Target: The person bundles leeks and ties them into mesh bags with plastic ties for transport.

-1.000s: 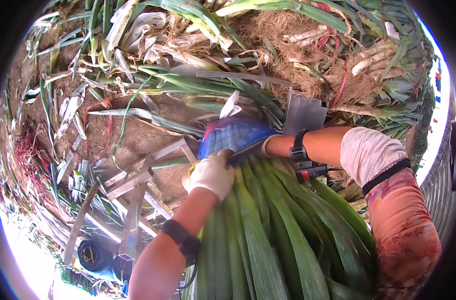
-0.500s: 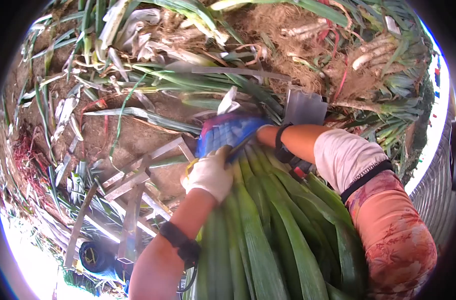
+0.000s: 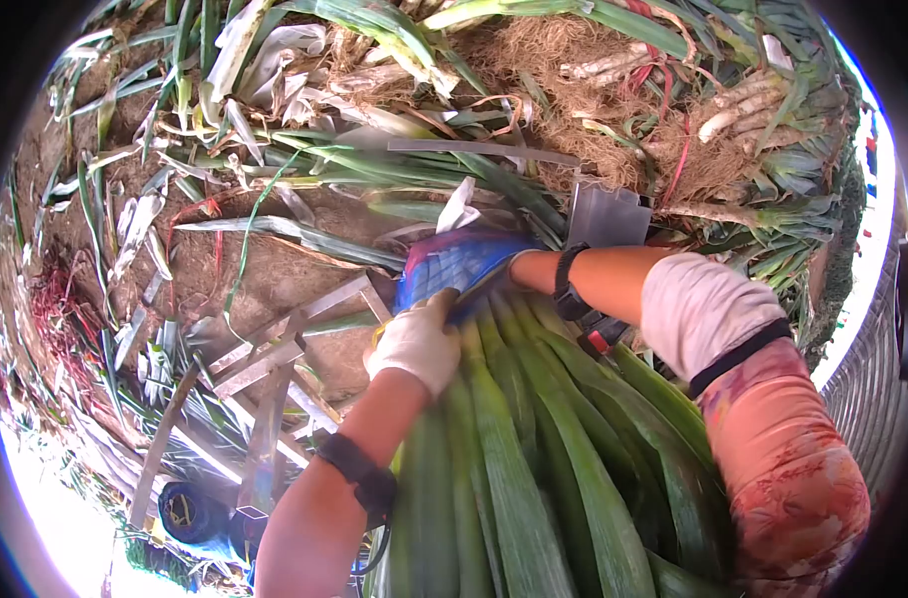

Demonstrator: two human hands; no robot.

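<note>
A thick bundle of long green leeks point(image 3: 534, 458) lies in front of me, its far end wrapped in a blue woven sack point(image 3: 452, 267). My left hand point(image 3: 417, 342), in a white glove, grips the left side of the bundle where the sack ends. My right hand point(image 3: 519, 271), also gloved, is tucked behind the sack's right edge and mostly hidden. Each wrist wears a black band.
Loose leaves and trimmings point(image 3: 275, 159) litter the bare soil. A heap of rooted leeks point(image 3: 733, 120) tied with red string lies at the far right. A metal frame point(image 3: 265, 369) stands on the left, with a grey metal plate point(image 3: 605, 214) beyond my right wrist.
My right forearm has shifted slightly; both hands stay at the sack end of the bundle. Otherwise little differs.
</note>
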